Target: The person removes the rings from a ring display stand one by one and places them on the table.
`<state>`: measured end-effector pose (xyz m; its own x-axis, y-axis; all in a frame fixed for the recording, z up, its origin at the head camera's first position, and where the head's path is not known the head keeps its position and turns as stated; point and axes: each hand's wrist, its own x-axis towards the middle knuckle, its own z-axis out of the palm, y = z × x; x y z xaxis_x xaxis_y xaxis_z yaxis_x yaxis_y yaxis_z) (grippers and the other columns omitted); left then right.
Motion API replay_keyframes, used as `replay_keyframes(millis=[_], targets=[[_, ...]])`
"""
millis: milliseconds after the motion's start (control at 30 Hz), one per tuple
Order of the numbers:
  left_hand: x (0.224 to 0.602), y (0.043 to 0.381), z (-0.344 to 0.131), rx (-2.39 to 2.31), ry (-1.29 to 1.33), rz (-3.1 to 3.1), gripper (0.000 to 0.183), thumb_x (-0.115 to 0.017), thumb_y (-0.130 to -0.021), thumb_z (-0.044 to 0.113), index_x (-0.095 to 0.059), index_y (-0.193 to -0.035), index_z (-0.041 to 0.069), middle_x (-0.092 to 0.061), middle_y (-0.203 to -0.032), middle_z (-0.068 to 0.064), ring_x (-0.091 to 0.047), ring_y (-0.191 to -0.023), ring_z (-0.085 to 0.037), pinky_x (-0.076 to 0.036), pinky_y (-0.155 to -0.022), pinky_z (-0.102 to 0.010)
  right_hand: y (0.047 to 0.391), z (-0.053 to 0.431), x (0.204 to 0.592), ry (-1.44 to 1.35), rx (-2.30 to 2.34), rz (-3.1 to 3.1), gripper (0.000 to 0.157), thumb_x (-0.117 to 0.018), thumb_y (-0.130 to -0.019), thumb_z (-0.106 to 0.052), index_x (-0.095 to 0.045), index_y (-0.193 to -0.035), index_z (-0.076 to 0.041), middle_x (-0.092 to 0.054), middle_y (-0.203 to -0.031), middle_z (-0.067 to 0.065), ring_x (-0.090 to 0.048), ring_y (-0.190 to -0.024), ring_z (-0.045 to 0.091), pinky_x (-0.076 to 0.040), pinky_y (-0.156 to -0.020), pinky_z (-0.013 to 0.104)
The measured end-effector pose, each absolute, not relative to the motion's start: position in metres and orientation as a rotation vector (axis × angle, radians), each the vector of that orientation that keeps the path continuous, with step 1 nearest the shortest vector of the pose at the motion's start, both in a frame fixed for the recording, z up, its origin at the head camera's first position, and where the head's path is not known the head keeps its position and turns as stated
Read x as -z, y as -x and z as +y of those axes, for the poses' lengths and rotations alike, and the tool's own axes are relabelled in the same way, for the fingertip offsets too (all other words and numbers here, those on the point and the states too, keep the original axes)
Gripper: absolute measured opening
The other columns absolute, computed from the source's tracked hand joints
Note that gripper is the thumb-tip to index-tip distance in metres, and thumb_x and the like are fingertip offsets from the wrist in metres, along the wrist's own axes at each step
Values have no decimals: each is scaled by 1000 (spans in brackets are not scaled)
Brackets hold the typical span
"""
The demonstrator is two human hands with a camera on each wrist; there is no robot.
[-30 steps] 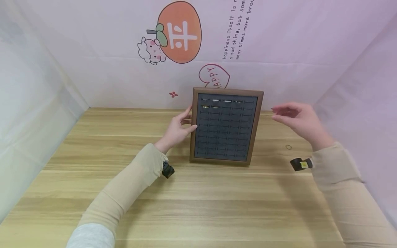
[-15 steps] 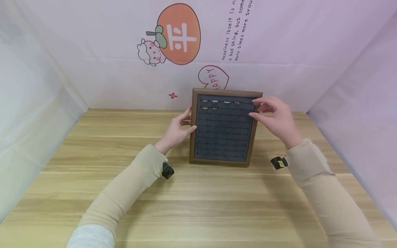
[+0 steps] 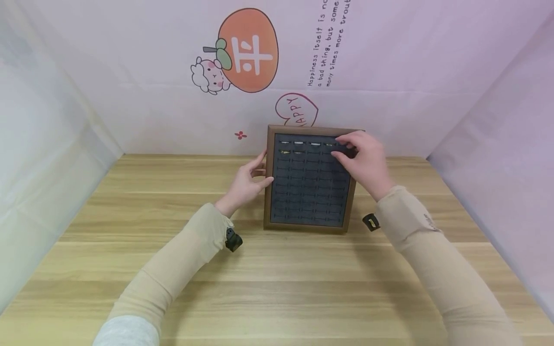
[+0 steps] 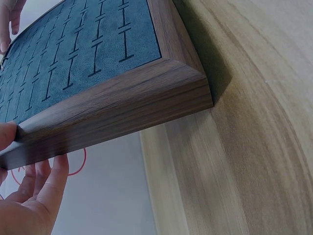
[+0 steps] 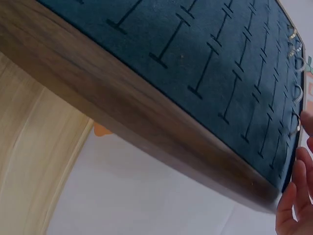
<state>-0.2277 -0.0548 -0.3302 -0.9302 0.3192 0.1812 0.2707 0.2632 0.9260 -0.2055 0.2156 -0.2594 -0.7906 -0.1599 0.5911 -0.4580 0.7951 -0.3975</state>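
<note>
A wooden-framed ring display tray (image 3: pixel 309 185) with dark slotted padding stands tilted up on the table in the head view. Several rings sit in its top row, and two gold-toned rings (image 3: pixel 284 152) in the second row at the left. My left hand (image 3: pixel 246 185) grips the left side of the frame, thumb in front and fingers behind, as the left wrist view also shows. At the upper right my right hand (image 3: pixel 365 161) reaches over the padding, thumb and index finger apart. Their tips are right beside the fourth ring (image 3: pixel 329 144) of the top row, which also shows in the right wrist view.
The light wood table (image 3: pixel 242 288) spreads in front of the tray. Behind it hangs a white printed cloth (image 3: pixel 151 115), with more cloth at both sides. A black wrist camera (image 3: pixel 233 239) hangs below the left sleeve.
My right hand has moved left from beside the tray to the fourth top-row ring. A ring lying on the table at the right is now hidden by that arm. The left hand keeps its grip.
</note>
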Motion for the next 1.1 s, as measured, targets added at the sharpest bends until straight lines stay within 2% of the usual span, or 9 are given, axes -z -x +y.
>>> replay_keyframes(millis=[133,367,533,1100], targets=[[330,226,-54,-1791,-571,2462,74,-61,-89,-1,-25,-151,15,-43,-142,-17,-53,-117,-34,-47,-100,-42,207,211,261,-442,-683,-2455,24,-71,-83,-8,-68,-105,2,-65,-103,18,-57,-94,32,-46,-85,45],[331,228,-55,-1808,-578,2454,73,-61,-89,-1,-25,-151,14,-46,-137,-20,-52,-117,-35,-47,-99,-43,210,207,263,-438,-657,-2435,18,-68,-85,-5,-69,-102,2,-65,-102,18,-56,-95,32,-45,-85,45],[330,228,-55,-1791,-562,2457,73,-61,-89,0,-25,-151,16,-49,-132,-20,-53,-117,-33,-50,-95,-39,213,204,262,-417,-604,-2452,16,-66,-87,-5,-69,-101,1,-65,-102,17,-56,-97,32,-45,-88,45],[326,227,-55,-1758,-537,2469,73,-61,-90,1,-25,-151,17,-49,-133,-19,-52,-119,-32,-52,-91,-38,214,203,260,-412,-662,-2440,10,-63,-87,-2,-70,-92,4,-65,-96,17,-57,-96,33,-45,-88,46]])
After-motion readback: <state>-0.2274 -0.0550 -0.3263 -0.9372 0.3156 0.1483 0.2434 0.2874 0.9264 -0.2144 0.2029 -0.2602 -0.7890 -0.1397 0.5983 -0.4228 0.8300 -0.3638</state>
